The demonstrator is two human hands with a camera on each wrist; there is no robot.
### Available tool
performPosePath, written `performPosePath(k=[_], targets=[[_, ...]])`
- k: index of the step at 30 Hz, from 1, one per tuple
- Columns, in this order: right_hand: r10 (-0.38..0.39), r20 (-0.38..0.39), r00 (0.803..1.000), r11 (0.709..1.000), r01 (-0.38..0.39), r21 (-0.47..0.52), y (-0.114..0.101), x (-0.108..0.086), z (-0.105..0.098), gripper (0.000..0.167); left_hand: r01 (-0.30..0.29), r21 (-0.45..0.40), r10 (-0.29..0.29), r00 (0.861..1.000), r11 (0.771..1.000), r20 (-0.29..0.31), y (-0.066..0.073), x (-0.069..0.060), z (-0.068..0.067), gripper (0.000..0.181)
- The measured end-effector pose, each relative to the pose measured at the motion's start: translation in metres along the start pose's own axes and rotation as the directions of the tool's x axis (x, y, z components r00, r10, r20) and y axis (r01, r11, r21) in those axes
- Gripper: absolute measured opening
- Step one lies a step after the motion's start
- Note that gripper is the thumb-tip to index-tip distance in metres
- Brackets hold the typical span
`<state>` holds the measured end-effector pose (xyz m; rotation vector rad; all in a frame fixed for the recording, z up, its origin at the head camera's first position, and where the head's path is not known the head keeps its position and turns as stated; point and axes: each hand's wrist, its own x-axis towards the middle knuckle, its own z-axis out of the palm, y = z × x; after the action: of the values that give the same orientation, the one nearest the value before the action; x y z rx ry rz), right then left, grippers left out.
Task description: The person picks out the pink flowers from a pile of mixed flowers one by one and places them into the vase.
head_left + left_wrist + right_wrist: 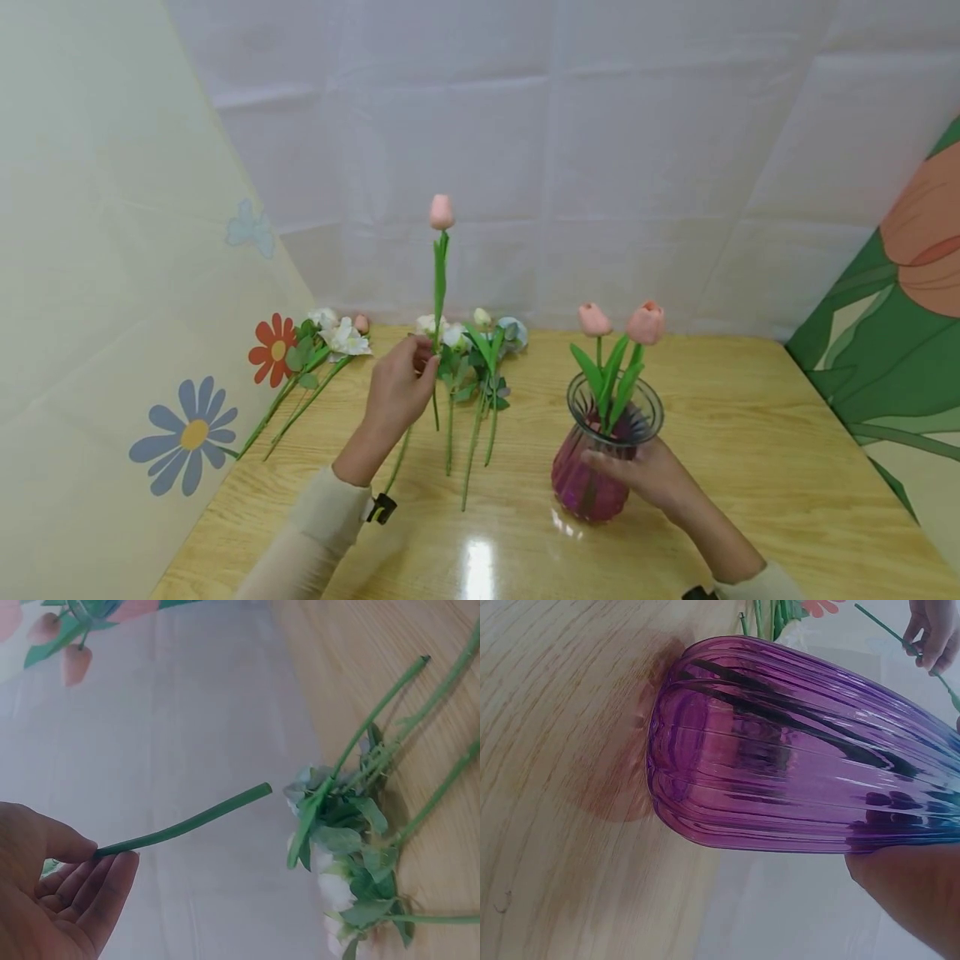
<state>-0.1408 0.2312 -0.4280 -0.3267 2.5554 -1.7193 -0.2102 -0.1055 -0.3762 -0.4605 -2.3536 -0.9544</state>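
Observation:
Between the thumb and fingers of my left hand (401,379) is a pink tulip (442,213), pinched by its stem and held upright above the table. The stem's lower end (225,808) sticks out past the fingertips in the left wrist view. My right hand (652,473) grips the neck of a ribbed glass vase (585,479), purple below and bluish at the rim. Two pink tulips (647,323) with green leaves stand in the vase. Their dark stems (840,739) show through the glass in the right wrist view.
Several white and pale flowers (454,336) with leafy stems lie mid-table, beyond the left forearm. Another bunch with a white flower (345,338) lies at the left edge. The wooden table (720,400) meets a pale backdrop cloth (637,167) behind, with flower-printed cloths at both sides.

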Motion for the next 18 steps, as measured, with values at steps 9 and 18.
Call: performPosePath(k=[9, 18], targets=[[-0.020, -0.002, 1.000, 1.000, 0.020, -0.020, 0.001, 0.002, 0.000, 0.086, -0.062, -0.063, 0.062, 0.998, 0.996, -0.011, 0.022, 0.004, 0.001, 0.016], [-0.037, 0.002, 0.999, 0.999, 0.037, -0.004, 0.001, 0.001, 0.000, 0.086, -0.085, -0.158, 0.084, 0.996, 0.984, -0.010, 0.043, 0.006, 0.001, 0.014]])
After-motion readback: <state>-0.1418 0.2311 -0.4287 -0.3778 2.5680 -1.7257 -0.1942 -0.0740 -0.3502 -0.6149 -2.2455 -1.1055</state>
